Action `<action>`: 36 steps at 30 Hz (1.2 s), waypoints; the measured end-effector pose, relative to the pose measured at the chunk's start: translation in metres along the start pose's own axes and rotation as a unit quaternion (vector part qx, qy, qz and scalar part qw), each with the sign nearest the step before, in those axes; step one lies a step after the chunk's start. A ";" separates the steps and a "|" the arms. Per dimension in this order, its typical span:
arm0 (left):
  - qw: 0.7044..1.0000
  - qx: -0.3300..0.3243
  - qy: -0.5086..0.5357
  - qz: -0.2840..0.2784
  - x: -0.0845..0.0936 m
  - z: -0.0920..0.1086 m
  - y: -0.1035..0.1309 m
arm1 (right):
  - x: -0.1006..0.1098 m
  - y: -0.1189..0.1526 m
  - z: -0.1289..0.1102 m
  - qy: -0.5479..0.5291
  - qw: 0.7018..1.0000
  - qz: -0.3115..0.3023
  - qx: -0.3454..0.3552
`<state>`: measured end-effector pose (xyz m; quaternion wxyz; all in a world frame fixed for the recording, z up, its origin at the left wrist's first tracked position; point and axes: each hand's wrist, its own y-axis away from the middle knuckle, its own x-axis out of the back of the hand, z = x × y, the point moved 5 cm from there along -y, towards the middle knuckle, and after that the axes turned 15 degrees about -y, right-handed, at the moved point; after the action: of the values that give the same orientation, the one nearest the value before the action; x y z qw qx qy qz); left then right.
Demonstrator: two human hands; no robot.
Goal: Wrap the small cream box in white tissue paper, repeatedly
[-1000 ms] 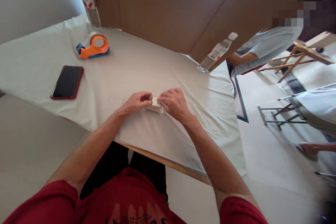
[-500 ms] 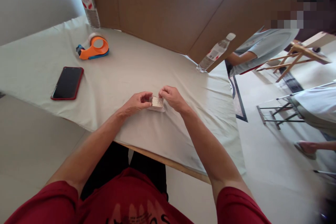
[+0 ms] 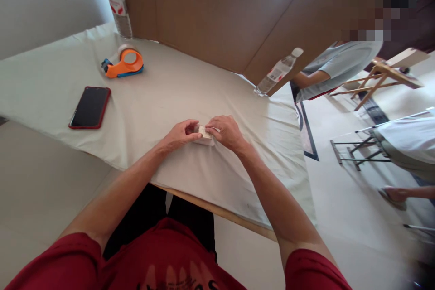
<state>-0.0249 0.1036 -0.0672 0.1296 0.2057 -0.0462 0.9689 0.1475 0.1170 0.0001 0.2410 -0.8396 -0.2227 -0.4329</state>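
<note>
A small pale block [image 3: 204,142] with a beige, rough-looking top rests on the cloth-covered table [image 3: 163,86] between my hands. My left hand [image 3: 183,135] grips it from the left, thumb in front and fingers behind. From the right, my right hand [image 3: 224,130] has its fingers closed together on the block's top and right edge. Part of the top is hidden under those fingers. What exactly the block is, or whether something thin is pinched on it, is too small to make out.
An orange and blue tape dispenser [image 3: 125,63] and a phone [image 3: 90,108] with a red edge lie to the left. Two water bottles, one at left [image 3: 119,7] and one at right [image 3: 277,74], stand against a cardboard panel [image 3: 210,13]. Beyond it sits another person [image 3: 343,65].
My right hand has come leftward and down, its fingers now over the block's top instead of beside its right edge. My left hand keeps its place on the block. The view has shifted slightly.
</note>
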 end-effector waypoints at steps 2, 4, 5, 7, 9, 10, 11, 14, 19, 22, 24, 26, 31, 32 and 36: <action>0.999 0.005 -0.028 0.019 -0.002 0.000 0.000 | -0.007 0.001 -0.003 0.052 0.998 0.015 0.019; 0.999 0.006 -0.044 0.025 -0.003 0.001 -0.001 | -0.011 0.001 -0.006 0.073 0.997 0.025 0.026; 0.999 0.003 -0.046 0.023 -0.003 0.002 -0.001 | -0.011 0.000 -0.006 0.075 0.997 0.028 0.019; 0.999 -0.003 -0.042 0.017 -0.004 0.002 -0.002 | -0.011 -0.002 -0.005 0.065 0.998 0.026 -0.009; 0.999 -0.011 -0.040 0.012 -0.003 0.002 -0.002 | -0.010 -0.006 -0.002 0.045 0.998 0.019 -0.040; 0.999 -0.014 -0.039 0.010 -0.003 0.003 -0.002 | -0.009 -0.008 -0.001 0.032 0.998 0.015 -0.055; 0.999 -0.018 -0.037 0.007 -0.003 0.003 -0.002 | -0.008 -0.010 0.000 0.018 0.997 0.012 -0.069; 0.998 -0.042 -0.036 -0.007 -0.003 0.006 0.000 | 0.002 -0.016 0.000 -0.034 0.994 0.029 -0.101; 0.996 -0.085 -0.014 0.019 -0.001 0.013 0.004 | 0.032 -0.020 -0.008 -0.126 0.981 0.106 -0.105; 0.996 -0.065 0.058 -0.011 -0.006 0.010 0.004 | 0.045 -0.024 -0.010 -0.143 0.976 0.128 -0.101; 0.991 -0.060 0.113 -0.039 -0.010 0.011 0.004 | 0.050 -0.029 -0.006 -0.139 0.975 0.138 -0.100; 0.984 -0.059 0.158 -0.048 -0.012 0.013 0.006 | 0.050 -0.038 0.003 -0.127 0.975 0.148 -0.109; 0.985 -0.044 0.159 -0.051 -0.011 0.018 0.008 | 0.038 -0.057 0.034 -0.103 0.971 0.137 -0.164; 0.988 -0.034 0.142 -0.058 -0.012 0.017 0.007 | 0.036 -0.057 0.038 -0.117 0.970 0.135 -0.167; 0.992 0.003 0.108 -0.060 -0.014 0.012 0.005 | 0.042 -0.032 0.043 -0.228 0.926 0.263 -0.145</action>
<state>-0.0096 0.0935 -0.0623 0.1912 0.1028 -0.0162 0.9760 0.1779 0.1751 0.0201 0.1649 -0.9698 0.0224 -0.1785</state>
